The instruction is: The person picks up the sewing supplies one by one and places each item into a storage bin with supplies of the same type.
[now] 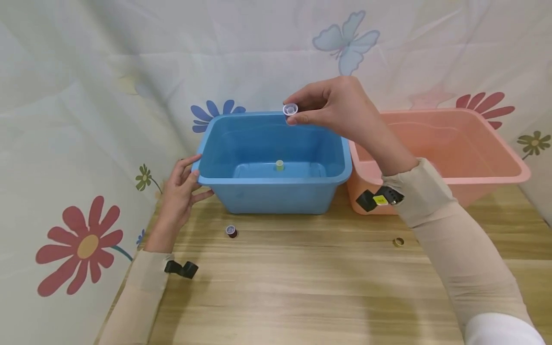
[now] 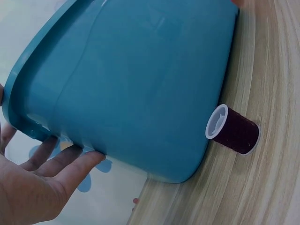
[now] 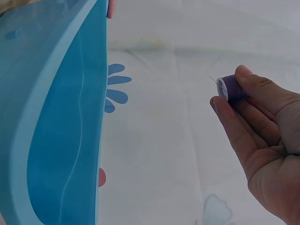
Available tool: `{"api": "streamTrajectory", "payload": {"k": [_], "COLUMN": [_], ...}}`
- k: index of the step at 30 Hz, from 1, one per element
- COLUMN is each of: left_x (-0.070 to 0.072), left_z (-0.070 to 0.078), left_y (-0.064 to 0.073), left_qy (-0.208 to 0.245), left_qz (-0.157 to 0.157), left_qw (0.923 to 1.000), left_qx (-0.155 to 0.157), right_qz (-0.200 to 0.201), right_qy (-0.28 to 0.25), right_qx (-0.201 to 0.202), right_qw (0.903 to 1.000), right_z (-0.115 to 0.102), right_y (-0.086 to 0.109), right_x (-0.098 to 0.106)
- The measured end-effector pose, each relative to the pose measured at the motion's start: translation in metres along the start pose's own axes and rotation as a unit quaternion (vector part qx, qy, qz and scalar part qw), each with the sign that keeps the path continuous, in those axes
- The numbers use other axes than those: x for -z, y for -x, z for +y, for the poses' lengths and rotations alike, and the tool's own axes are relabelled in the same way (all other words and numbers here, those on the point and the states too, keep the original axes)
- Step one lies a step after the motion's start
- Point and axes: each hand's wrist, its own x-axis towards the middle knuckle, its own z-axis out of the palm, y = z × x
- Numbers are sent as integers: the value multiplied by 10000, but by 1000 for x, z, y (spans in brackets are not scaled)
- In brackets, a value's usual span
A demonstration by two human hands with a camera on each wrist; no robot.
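Note:
In the head view my right hand [image 1: 327,105] pinches a spool of purple thread [image 3: 234,88] between thumb and fingertips, above the back of a blue plastic tub [image 1: 276,196]. A loose thread end sticks out from the spool. My left hand [image 1: 178,189] holds the tub's left rim, with fingers against the outer wall in the left wrist view. A pale yellow-green spool [image 1: 280,165] stands inside the tub. On the table in front of the tub, towards its left end, is a dark maroon thread spool [image 2: 236,131], upright and near the left hand.
A pink plastic tub [image 1: 470,194] stands against the blue one on the right. A small gold-coloured ring [image 1: 398,242] lies on the wooden table [image 1: 280,287] in front of it. A printed cloth [image 1: 258,52] hangs behind and at the left.

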Motion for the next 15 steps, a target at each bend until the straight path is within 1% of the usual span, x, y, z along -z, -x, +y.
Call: {"api": "streamTrajectory", "payload": {"k": [5, 10, 15], "left_x": [0, 0, 2], "left_z": [0, 2, 1], "left_y": [0, -1, -3], "left_qy": [-7, 2, 2], "left_qz": [32, 83, 55], "left_qw": [10000, 10000, 10000], "left_qx": [9, -20, -33], "right_qz": [-57, -37, -23], "right_qy": [-5, -23, -93], "right_qx": [-165, -172, -249], "right_qw": [9998, 9998, 9996], "right_z": [2, 6, 11], "right_y": [-7, -15, -23], "right_x": [2, 3, 5]}}
